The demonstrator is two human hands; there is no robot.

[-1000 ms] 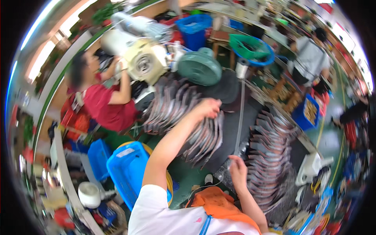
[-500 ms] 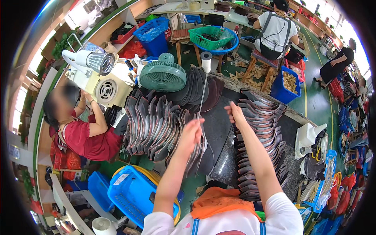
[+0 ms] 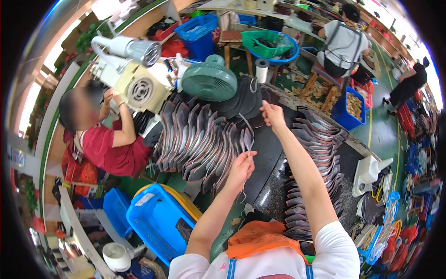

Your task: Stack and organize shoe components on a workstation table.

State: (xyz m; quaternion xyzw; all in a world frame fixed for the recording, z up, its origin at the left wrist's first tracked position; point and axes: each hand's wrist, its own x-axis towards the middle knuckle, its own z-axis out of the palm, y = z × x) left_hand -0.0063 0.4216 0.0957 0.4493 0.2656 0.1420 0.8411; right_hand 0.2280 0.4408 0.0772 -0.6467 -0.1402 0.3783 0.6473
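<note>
My left hand (image 3: 241, 168) is closed, pinching a narrow white cord (image 3: 251, 128) at the right end of a long row of dark curved pieces (image 3: 197, 142) with pale, reddish edges. The cord curves slackly up toward a white spool (image 3: 262, 72) on the table; its loose end hangs below my left hand. Further away, my right hand (image 3: 273, 116) is raised over the dark tabletop with curled fingers; whether something small is in them I cannot make out. A second row of similar dark pieces (image 3: 318, 153) runs along beside my right forearm.
A green fan (image 3: 209, 79) stands beside flat dark pieces (image 3: 239, 100). At left a person in red (image 3: 116, 144) sits by a cream machine (image 3: 141, 90). Blue baskets (image 3: 158, 223) are at lower left. A white machine (image 3: 369, 169) and yellow-handled scissors (image 3: 378, 193) lie at right.
The cord, taut from the spool before, now bends slackly. My left hand has moved right and slightly down; my right hand has moved up and a little left. The whole view has shifted.
</note>
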